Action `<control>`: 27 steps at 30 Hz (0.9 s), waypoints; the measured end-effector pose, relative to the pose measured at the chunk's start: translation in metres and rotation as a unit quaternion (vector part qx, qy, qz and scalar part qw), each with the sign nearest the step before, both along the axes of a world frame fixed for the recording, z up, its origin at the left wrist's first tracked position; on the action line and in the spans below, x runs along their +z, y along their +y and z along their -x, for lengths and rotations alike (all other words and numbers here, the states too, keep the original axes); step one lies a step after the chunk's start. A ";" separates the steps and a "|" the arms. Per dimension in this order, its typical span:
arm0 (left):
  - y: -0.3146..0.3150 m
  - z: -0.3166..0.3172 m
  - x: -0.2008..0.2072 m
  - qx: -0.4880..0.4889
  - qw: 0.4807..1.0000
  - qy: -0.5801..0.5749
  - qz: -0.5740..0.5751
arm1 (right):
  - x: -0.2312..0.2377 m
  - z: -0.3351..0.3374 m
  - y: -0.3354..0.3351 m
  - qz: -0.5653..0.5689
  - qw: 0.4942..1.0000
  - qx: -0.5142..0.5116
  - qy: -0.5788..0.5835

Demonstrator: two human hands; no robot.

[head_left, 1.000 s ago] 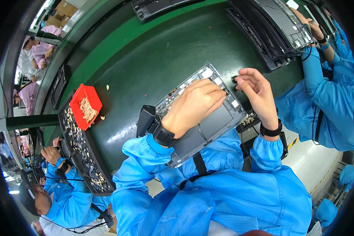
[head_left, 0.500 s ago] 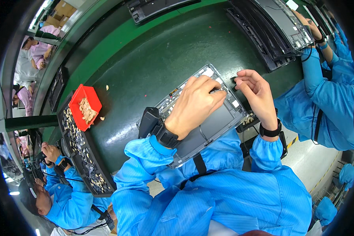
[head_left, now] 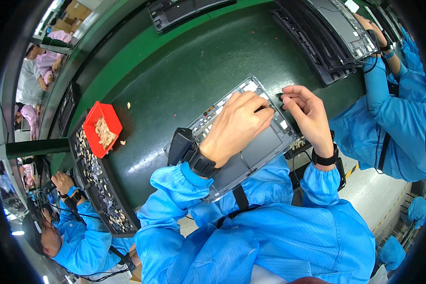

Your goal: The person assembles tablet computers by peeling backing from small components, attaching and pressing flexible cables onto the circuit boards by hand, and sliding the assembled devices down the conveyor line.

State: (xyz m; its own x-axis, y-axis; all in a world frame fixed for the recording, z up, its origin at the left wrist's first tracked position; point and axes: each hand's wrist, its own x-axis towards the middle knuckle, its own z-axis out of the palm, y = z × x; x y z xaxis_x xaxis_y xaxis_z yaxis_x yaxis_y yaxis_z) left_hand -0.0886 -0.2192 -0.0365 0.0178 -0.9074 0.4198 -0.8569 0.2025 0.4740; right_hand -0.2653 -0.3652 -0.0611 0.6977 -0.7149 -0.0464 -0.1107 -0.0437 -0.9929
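Observation:
A flat grey device housing (head_left: pixel 270 142), its inner parts exposed, lies tilted across the near edge of the green table in front of me. My left hand (head_left: pixel 239 120) is over its upper half, fingers bent down in a pinch; the fingertips and whatever they hold are hidden. Just past the housing's right edge, my right hand (head_left: pixel 307 111) is raised, with thumb and fingers curled together. Something small and dark shows at those fingertips, too small to name. Black bands circle both my wrists, the left one carrying a black box (head_left: pixel 181 144).
A red tray (head_left: pixel 100 130) of small pale pieces sits at the left, by a long black tray (head_left: pixel 102 184) of mixed bits. Stacked housings (head_left: pixel 333 35) stand at the far right beside a co-worker's arm (head_left: pixel 381 85). Another housing (head_left: pixel 187 14) lies on the far green strip.
My left hand has shifted very slightly right over the housing; my right hand has barely moved. The housing on the far strip has slid a little left. The left co-worker's head and hands have moved.

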 end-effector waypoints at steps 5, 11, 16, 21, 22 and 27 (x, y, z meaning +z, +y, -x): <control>0.003 0.008 0.007 0.051 0.996 -0.068 -0.028 | 0.014 -0.001 0.004 0.049 0.991 0.046 0.112; 0.043 0.065 0.013 0.123 0.976 -0.128 -0.126 | 0.026 0.007 0.029 0.239 0.951 0.072 0.184; 0.048 0.080 -0.010 0.152 0.961 -0.188 -0.130 | 0.030 0.008 0.040 0.238 0.956 0.065 0.156; 0.061 0.075 0.008 0.131 0.983 -0.098 -0.077 | 0.019 0.020 0.045 -0.143 0.984 0.105 0.024; 0.062 0.073 0.010 0.122 0.987 -0.081 -0.064 | 0.022 0.016 0.052 -0.197 0.979 0.056 -0.006; 0.095 0.051 0.058 0.067 0.982 0.177 -0.021 | 0.032 -0.024 0.013 -0.163 0.980 0.082 -0.075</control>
